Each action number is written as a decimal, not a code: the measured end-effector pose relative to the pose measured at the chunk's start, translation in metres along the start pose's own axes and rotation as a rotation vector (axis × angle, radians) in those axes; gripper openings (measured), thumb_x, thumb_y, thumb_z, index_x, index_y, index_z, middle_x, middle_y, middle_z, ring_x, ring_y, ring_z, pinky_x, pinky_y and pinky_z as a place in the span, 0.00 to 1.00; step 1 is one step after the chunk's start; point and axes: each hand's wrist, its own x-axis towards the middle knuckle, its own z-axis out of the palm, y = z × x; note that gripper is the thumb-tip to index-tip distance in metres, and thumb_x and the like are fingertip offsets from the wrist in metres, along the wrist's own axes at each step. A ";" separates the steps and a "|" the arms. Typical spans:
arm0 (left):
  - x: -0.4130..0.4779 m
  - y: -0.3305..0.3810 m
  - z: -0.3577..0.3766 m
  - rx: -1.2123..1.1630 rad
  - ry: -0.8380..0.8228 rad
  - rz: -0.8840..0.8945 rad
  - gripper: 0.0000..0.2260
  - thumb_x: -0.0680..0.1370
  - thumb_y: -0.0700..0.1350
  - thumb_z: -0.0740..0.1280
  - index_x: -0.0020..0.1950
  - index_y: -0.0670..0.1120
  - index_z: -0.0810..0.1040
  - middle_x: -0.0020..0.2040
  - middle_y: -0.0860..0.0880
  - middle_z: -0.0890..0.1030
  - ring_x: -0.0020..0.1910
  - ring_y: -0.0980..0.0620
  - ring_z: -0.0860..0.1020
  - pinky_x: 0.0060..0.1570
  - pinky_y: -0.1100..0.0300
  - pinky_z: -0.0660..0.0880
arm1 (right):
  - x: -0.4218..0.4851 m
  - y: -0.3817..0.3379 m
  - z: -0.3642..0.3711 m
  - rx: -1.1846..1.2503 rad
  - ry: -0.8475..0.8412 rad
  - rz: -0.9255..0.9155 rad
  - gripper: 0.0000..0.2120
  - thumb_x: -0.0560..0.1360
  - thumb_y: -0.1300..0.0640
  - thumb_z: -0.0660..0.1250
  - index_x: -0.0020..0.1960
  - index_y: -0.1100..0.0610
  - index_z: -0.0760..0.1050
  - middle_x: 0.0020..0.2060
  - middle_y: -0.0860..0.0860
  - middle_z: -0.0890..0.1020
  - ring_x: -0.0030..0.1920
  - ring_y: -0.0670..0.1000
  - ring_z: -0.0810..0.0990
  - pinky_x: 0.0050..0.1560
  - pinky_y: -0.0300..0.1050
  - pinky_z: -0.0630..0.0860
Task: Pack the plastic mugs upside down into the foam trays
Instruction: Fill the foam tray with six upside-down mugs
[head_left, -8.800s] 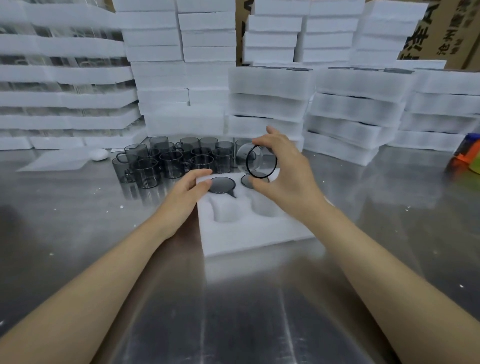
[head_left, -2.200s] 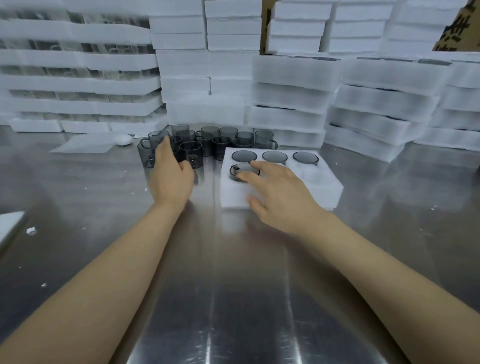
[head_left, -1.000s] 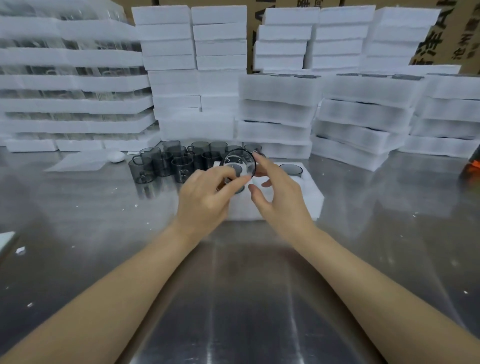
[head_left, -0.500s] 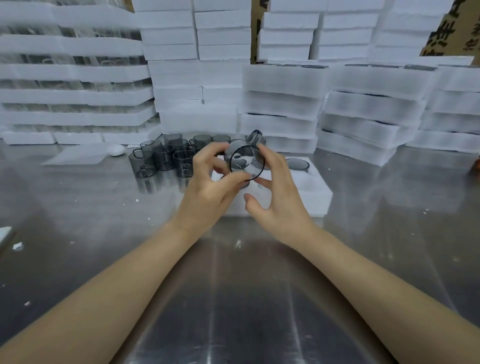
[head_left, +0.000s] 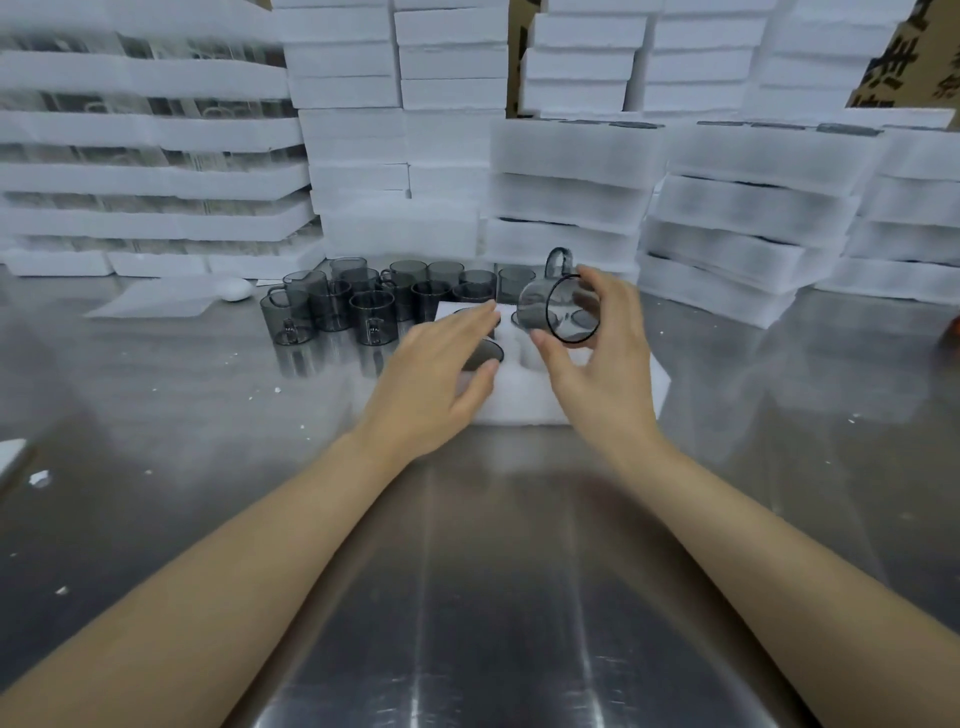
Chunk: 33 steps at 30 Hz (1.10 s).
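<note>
My right hand (head_left: 597, 364) grips a smoky grey plastic mug (head_left: 558, 306) on its side above the white foam tray (head_left: 524, 402), mouth facing me and handle up. My left hand (head_left: 434, 382) hovers with straight fingers over the tray's left part, holding nothing. An upside-down mug (head_left: 488, 353) shows in a tray pocket beside my left fingers; the hands hide the other pockets. Several loose upright mugs (head_left: 371, 304) stand in a cluster behind and left of the tray.
Everything stands on a steel table (head_left: 467, 571). Stacks of white foam trays (head_left: 571, 176) line the back. A flat foam sheet (head_left: 156, 301) and a small white oval thing (head_left: 235, 289) lie at the left. White crumbs dot the table's left side.
My left hand let go of the mug and dropped towards the tray's left part. My right hand alone holds the mug now, shifted a little to the right.
</note>
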 end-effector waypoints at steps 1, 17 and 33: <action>0.000 -0.002 -0.001 0.034 -0.062 -0.032 0.21 0.80 0.49 0.61 0.70 0.42 0.72 0.69 0.47 0.75 0.67 0.48 0.72 0.66 0.50 0.67 | 0.002 0.003 -0.003 -0.061 -0.020 -0.059 0.28 0.72 0.61 0.71 0.70 0.57 0.66 0.59 0.49 0.68 0.59 0.47 0.72 0.63 0.37 0.69; 0.008 -0.009 -0.005 0.046 -0.221 -0.081 0.26 0.74 0.60 0.69 0.68 0.48 0.76 0.72 0.52 0.71 0.71 0.58 0.67 0.72 0.59 0.61 | 0.014 0.004 -0.013 -0.365 -0.380 0.023 0.25 0.76 0.53 0.66 0.72 0.50 0.68 0.62 0.51 0.71 0.59 0.49 0.72 0.59 0.36 0.65; 0.000 -0.010 -0.001 -0.200 -0.086 -0.096 0.18 0.81 0.54 0.60 0.63 0.46 0.80 0.66 0.51 0.77 0.67 0.57 0.72 0.66 0.63 0.65 | 0.004 0.005 -0.017 -0.737 -0.631 -0.098 0.23 0.81 0.45 0.51 0.75 0.44 0.61 0.75 0.42 0.60 0.74 0.48 0.59 0.71 0.47 0.55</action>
